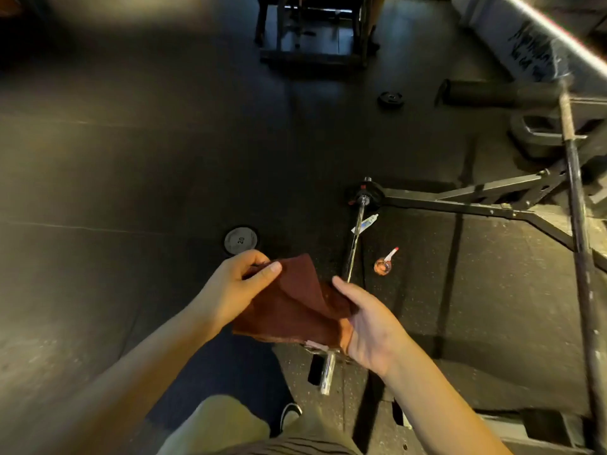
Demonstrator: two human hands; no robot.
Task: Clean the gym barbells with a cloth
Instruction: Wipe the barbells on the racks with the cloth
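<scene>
A dark red cloth (pixel 295 303) is spread between both hands above the floor. My left hand (pixel 236 287) pinches its upper left corner between thumb and fingers. My right hand (pixel 368 320) holds the cloth's right edge, palm turned inward. Under the cloth a chrome barbell (pixel 354 244) lies on the black rubber floor, running from a small plate (pixel 363 193) at its far end to a shiny sleeve (pixel 327 372) near my feet. The cloth hides the bar's middle part.
A white tube (pixel 365 223) and a small orange bottle (pixel 383 265) lie right of the bar. A grey "20" plate (pixel 240 240) lies to the left. A bench frame (pixel 492 205), a second long bar (pixel 581 244) and weights stand at right; a rack base (pixel 315 54) is far ahead.
</scene>
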